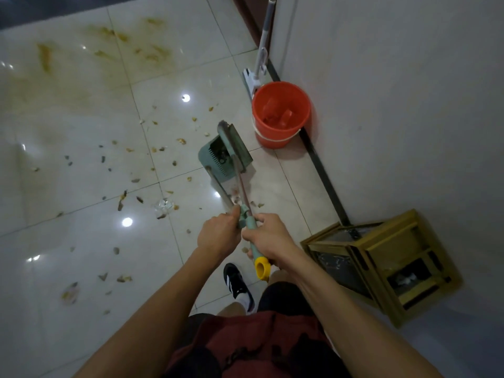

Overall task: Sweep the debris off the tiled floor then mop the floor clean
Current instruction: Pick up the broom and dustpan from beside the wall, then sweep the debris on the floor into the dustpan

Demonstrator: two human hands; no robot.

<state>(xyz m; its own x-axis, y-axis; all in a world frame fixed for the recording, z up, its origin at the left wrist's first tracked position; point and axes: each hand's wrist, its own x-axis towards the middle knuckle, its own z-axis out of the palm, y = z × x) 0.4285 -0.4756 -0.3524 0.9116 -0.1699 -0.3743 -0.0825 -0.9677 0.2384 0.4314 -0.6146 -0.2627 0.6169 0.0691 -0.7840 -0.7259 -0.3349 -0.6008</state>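
Note:
A green broom (235, 144) and a green dustpan (215, 162) stand together on the tiled floor (68, 241) in front of me, their handles side by side. My left hand (218, 233) grips the dustpan's handle near its top. My right hand (268, 237) grips the broom's green handle just above its yellow end cap (262, 269). Several scraps of debris (122, 199) lie scattered over the tiles to the left. Yellow-brown stains (109, 36) smear the far tiles. A white flat mop (259, 64) leans against the wall at the back.
An orange bucket (281, 115) stands by the wall behind the dustpan. A small wooden cabinet (381, 263) sits against the wall at my right. My black shoe (237, 285) is below my hands. The wall (395, 105) runs along the right.

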